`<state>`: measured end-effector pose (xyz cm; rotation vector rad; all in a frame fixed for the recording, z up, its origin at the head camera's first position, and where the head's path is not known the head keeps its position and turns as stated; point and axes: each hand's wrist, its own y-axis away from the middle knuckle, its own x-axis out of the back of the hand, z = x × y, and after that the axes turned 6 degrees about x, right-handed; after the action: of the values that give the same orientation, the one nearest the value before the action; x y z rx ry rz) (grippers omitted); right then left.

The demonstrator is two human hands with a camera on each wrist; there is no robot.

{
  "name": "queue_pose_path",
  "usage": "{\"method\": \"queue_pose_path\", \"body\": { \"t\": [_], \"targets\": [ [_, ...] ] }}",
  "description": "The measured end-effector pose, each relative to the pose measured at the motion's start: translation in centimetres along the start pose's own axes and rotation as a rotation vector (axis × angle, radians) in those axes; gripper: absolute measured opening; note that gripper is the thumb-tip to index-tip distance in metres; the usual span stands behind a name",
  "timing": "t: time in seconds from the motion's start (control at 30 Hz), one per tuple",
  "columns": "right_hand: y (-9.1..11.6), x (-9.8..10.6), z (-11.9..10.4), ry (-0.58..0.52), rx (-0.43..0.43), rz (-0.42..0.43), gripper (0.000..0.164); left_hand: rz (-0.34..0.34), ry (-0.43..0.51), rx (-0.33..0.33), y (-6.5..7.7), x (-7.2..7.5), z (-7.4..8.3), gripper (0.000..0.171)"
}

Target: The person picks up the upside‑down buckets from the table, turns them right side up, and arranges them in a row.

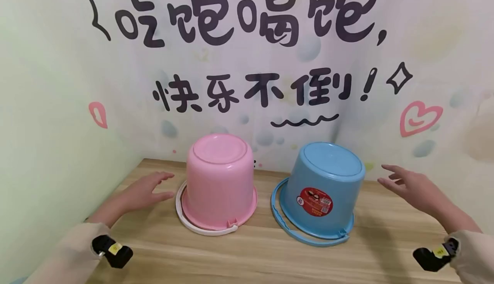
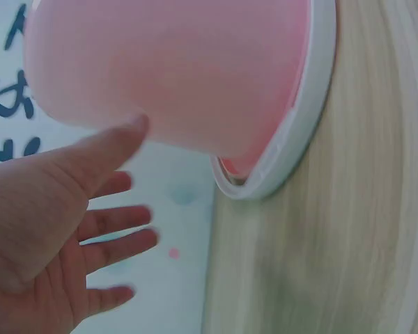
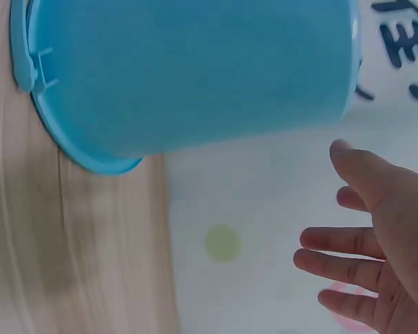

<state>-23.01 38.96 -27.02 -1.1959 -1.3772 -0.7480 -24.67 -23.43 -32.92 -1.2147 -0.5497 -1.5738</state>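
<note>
A pink bucket [image 1: 220,185] stands upside down on the wooden table, its white handle [image 1: 206,231] lying around the rim. To its right is a blue bucket [image 1: 328,176], also bottom up, with a red round label [image 1: 315,201] and a blue handle [image 1: 293,232] resting on the table. My left hand [image 1: 148,191] is held to the left of the pink bucket, fingers spread and holding nothing. On the far right, my right hand [image 1: 413,189] hovers beside the blue bucket with loosely extended fingers, apart from it. Whatever lies under the buckets is hidden.
The wooden table [image 1: 231,260] reaches back to a cloth backdrop [image 1: 239,61] with dark lettering and pink hearts. A pale green wall [image 1: 46,104] borders the left side. Black wrist cameras sit on both sleeves.
</note>
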Motion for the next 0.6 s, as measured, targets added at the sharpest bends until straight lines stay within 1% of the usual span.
{"method": "queue_pose_path", "body": {
  "t": [0.1,0.23,0.3,0.4,0.5,0.6],
  "targets": [
    [0.5,0.7,-1.7,0.020,0.065,0.061,0.059,-0.010,0.064,-0.067,0.2,0.4,0.7,0.043],
    [1.1,1.5,-4.2,0.045,0.126,0.110,0.050,0.018,0.071,-0.115,0.7,0.6,1.8,0.036],
    [1.4,1.7,-5.6,0.049,0.140,0.107,0.048,0.031,0.073,-0.136,1.0,0.7,2.3,0.034],
    [1.8,1.8,-7.3,0.062,0.173,0.107,0.046,0.033,0.075,-0.169,1.4,0.5,3.1,0.032],
    [2.1,1.6,-9.1,0.085,0.194,0.100,0.045,0.015,0.109,-0.195,1.7,0.2,3.9,0.032],
    [2.3,1.3,-10.7,0.084,0.226,0.086,0.044,0.000,0.129,-0.220,1.9,-0.2,4.6,0.032]
  ]
}}
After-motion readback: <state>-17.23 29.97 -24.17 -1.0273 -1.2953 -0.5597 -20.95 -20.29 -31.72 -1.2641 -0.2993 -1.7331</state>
